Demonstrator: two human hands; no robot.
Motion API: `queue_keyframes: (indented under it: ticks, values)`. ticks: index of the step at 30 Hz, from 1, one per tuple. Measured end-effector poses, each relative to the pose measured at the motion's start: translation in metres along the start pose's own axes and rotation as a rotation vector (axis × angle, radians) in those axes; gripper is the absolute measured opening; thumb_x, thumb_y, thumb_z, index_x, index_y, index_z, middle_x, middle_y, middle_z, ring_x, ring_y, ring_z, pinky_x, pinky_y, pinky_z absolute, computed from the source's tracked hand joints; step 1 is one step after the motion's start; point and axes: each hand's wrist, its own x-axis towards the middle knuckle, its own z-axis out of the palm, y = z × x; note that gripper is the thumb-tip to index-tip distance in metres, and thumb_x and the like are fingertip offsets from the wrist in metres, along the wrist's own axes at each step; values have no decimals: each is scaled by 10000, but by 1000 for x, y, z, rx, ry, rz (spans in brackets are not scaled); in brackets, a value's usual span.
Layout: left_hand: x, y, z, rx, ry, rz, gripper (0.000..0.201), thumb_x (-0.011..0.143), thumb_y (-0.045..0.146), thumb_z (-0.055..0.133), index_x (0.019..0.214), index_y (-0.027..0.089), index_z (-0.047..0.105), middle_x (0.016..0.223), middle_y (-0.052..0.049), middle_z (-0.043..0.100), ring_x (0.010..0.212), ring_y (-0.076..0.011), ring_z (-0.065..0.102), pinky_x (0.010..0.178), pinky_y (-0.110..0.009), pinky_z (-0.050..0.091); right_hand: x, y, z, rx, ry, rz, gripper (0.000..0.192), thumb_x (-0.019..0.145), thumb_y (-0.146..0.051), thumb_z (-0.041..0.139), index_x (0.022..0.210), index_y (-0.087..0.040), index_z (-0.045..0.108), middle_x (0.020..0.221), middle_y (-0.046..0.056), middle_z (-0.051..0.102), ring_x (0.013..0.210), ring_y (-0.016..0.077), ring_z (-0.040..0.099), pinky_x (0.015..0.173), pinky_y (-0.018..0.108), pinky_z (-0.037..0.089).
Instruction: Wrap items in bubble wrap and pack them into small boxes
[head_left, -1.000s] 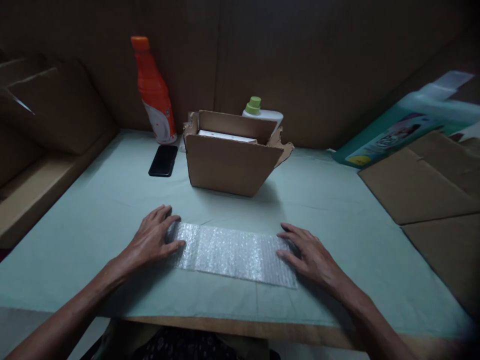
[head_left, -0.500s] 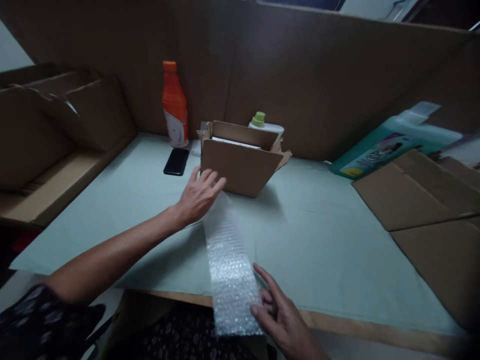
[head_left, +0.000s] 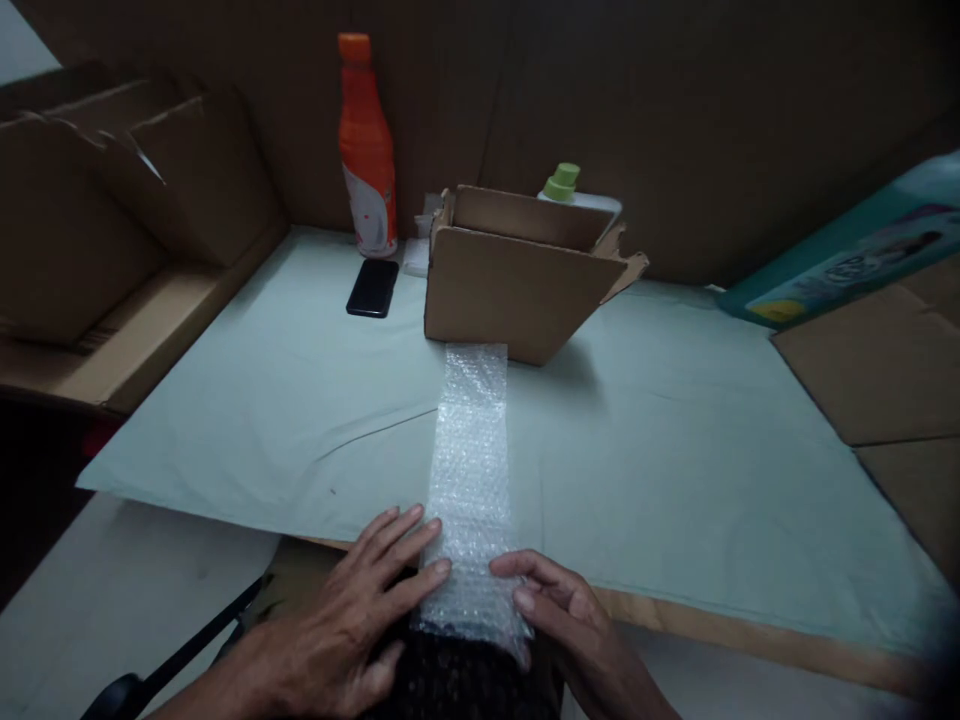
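Note:
A long strip of clear bubble wrap (head_left: 470, 470) lies lengthwise on the pale green table cover (head_left: 675, 470), running from the cardboard box (head_left: 517, 275) to the near table edge, where its end hangs over. My left hand (head_left: 360, 615) rests flat at the strip's near end, fingertips touching its left side. On the other side, my right hand (head_left: 559, 615) touches the same end with bent fingers. Neither hand visibly grips the wrap.
An orange bottle (head_left: 366, 145) and a black phone (head_left: 373, 287) stand behind and left of the box. A white bottle with a green cap (head_left: 564, 185) shows behind the box. A teal pack (head_left: 847, 265) and flat cardboard sheets (head_left: 877, 370) lie at the right. Cardboard boxes (head_left: 97, 220) stand at left.
The bubble wrap was turned from lying crosswise to lengthwise, pointing at the box. My left hand came back from the box to the near end; the right hand stayed at the near edge.

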Motion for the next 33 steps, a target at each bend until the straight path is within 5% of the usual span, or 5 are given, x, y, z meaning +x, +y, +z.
queue_keyframes:
  ticks: [6, 14, 20, 24, 33]
  values:
    - [45, -7, 29, -109, 389, -265, 406, 926, 144, 542, 1325, 217, 553, 1024, -70, 731, 903, -196, 673, 809, -345, 563, -10, -11, -4, -47, 66, -193, 527, 944, -541, 576, 1390, -265, 525, 891, 63, 699, 650, 165, 676, 531, 262, 527]
    - [69, -24, 32, 64, 345, -396, 565, 927, 195, 531, 1474, 134, 407, 754, -8, 657, 655, -183, 616, 629, -305, 510, 17, -21, -10, -1419, 198, -1063, 458, 887, -127, 626, 1336, -208, 593, 1309, 133, 669, 1235, 300, 595, 973, 485, 523]
    - [52, -7, 21, 163, 437, -179, 550, 898, 202, 598, 1427, 203, 447, 1289, -149, 602, 1190, -289, 562, 986, -467, 497, 43, -40, -2, -1528, 43, -1059, 322, 938, -81, 493, 1198, -189, 648, 1196, 115, 726, 1088, 254, 661, 897, 459, 531]
    - [45, 3, 16, 17, 378, -147, 557, 895, 114, 547, 1431, 220, 435, 1098, -83, 686, 1008, -223, 615, 894, -387, 525, 40, -57, 1, -1381, -97, -825, 256, 969, -197, 535, 1197, -219, 648, 1055, 52, 762, 927, 198, 695, 829, 372, 559]
    - [71, -33, 21, 261, 511, -278, 424, 945, 213, 556, 1366, 201, 507, 1231, -131, 615, 1112, -274, 583, 926, -446, 499, 48, -46, -5, -1582, 194, -1156, 361, 931, -241, 625, 1284, -176, 585, 1280, 152, 666, 1150, 297, 613, 918, 473, 497]
